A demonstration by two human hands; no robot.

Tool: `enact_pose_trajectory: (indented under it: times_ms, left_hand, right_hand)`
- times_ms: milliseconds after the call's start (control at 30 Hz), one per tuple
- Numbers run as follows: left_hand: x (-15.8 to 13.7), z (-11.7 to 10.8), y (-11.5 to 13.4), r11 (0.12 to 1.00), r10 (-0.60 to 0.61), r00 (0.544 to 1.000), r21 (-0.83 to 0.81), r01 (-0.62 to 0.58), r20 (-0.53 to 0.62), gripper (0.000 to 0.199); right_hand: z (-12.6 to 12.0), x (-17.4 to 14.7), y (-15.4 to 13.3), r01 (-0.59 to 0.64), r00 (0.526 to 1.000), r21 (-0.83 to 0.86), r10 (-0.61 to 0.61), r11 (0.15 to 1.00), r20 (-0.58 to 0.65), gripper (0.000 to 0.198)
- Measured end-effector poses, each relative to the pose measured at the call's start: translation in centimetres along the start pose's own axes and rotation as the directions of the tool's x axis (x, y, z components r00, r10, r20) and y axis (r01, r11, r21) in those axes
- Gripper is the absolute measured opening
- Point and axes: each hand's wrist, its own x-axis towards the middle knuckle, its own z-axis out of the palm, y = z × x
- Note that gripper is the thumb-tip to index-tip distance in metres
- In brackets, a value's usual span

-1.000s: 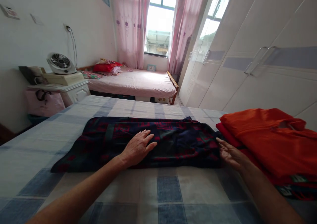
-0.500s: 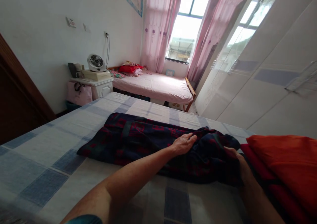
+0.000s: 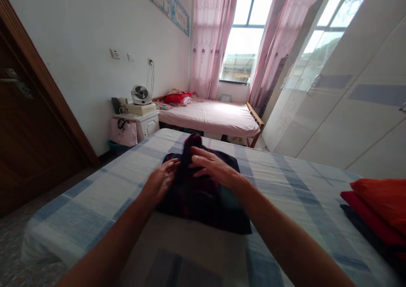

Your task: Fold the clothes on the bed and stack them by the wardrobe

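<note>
Observed on blue-and-white checked cloth bedding (image 3: pixel 304 194): left hand (image 3: pixel 162 179) against the left side of a dark, red-patterned fabric bundle (image 3: pixel 199 204), grip impossible to tell; right hand (image 3: pixel 215 166) open, fingers spread at its raised fold (image 3: pixel 193 140). Could slump if left unsupported, skew if pressed unevenly. Well apart, to the right, pile of folded orange, red and dark cloth (image 3: pixel 377 215); beyond, pink-sheeted wooden-framed bed (image 3: pixel 215 114).
</note>
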Motion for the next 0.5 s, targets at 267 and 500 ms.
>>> enact_pose_trajectory:
  times_ms: [267,500]
  left_hand:
    - [-8.9,-12.7,-3.6,0.957,-0.145,0.897,-0.289,0.02,-0.418,0.03]
    - [-10.2,-7.0,-6.5,0.863,-0.402,0.887,-0.418,0.284,-0.228,0.033]
  right_hand:
    - [-9.6,-0.7,5.8,-0.298,0.831,-0.713,-0.196,0.634,-0.521,0.05]
    - [-13.5,-0.9,7.8,-0.465,0.783,-0.327,0.21,0.823,-0.586,0.066]
